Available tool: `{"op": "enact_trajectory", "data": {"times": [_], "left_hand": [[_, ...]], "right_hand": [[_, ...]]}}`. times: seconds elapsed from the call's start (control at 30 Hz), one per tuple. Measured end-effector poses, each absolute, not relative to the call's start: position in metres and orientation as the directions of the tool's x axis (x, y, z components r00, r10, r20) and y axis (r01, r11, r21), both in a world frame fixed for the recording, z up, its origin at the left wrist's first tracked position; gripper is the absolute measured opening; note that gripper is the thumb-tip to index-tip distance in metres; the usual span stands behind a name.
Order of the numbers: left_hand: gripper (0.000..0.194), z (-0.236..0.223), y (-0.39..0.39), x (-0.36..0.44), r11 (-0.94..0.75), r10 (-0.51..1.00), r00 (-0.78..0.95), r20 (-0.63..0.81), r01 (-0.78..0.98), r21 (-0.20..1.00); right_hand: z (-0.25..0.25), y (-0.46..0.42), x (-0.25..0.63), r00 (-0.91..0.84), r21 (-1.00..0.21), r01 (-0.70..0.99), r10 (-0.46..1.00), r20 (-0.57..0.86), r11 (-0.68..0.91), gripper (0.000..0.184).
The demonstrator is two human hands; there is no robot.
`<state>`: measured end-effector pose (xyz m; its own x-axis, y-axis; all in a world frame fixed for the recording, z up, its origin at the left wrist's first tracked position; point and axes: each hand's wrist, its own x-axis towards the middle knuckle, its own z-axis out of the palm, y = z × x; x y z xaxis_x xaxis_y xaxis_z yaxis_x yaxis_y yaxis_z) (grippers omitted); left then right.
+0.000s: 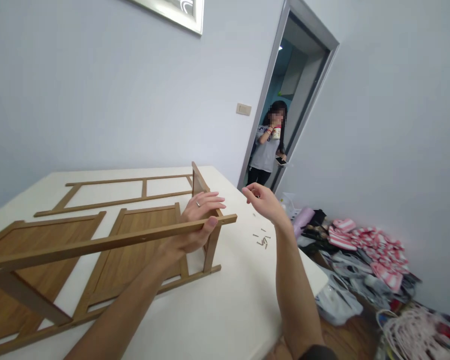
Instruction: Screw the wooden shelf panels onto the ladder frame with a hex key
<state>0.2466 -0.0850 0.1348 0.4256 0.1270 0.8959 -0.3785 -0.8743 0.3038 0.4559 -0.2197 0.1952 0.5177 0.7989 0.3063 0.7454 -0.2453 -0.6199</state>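
Observation:
My left hand [197, 220], with a ring on one finger, closes around the end of the upper rail of a brown wooden frame [116, 246]. Its thumb presses the near side while the fingers reach over the far side. The partly joined frame stands on edge, with slatted panels and a short upright end board [199, 181]. To the right, my right hand [263, 201] hovers over the table's edge with curled fingers; whatever they hold, if anything, is hidden. Several small screws [263, 241] lie loose on the white table below it.
A separate ladder-like wooden frame [97, 204] lies flat on the white table [232, 310] at the back. Someone stands in the doorway [266, 150] with a cup and a phone. Clothes [375, 250] and bags [339, 302] are heaped on the floor at right.

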Motion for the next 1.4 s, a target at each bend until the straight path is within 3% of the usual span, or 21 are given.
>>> {"op": "enact_trajectory", "data": {"times": [0.1,0.3,0.57,0.77,0.93,1.2,1.3,1.4], "left_hand": [[0.038,0.138,-0.081,0.243,-0.873,0.114,0.433,0.894,-0.385,0.298],[0.032,0.145,-0.08,0.237,-0.875,0.107,0.497,0.861,-0.364,0.319],[0.034,0.146,-0.079,0.235,-0.868,0.131,0.539,0.832,-0.344,0.359],[0.036,0.148,-0.076,0.229,-0.865,0.107,0.6,0.793,-0.336,0.371],[0.041,0.148,-0.074,0.229,-0.875,0.062,0.596,0.8,-0.354,0.331],[0.044,0.156,-0.078,0.221,-0.861,0.1,0.644,0.759,-0.326,0.391],[0.039,0.158,-0.078,0.218,-0.855,0.103,0.663,0.742,-0.321,0.406],[0.035,0.16,-0.077,0.218,-0.856,0.09,0.676,0.731,-0.322,0.404]], "right_hand": [[0.151,-0.248,0.472,0.655,-0.526,0.708,0.717,0.24,-0.471,0.03],[0.078,-0.332,0.489,0.84,-0.371,0.537,0.52,0.155,-0.757,0.035],[0.078,-0.389,0.508,0.836,-0.281,0.506,0.544,-0.074,-0.815,0.034],[0.068,-0.371,0.495,0.828,-0.303,0.519,0.558,-0.052,-0.799,0.035],[0.089,-0.354,0.47,0.766,-0.404,0.601,0.642,0.044,-0.69,0.028],[0.192,-0.309,0.378,0.424,-0.589,0.779,0.873,0.24,-0.216,0.046],[0.237,-0.287,0.351,0.227,-0.539,0.842,0.905,0.359,0.003,0.044],[0.261,-0.272,0.341,0.149,-0.512,0.852,0.89,0.43,0.105,0.043]]}}
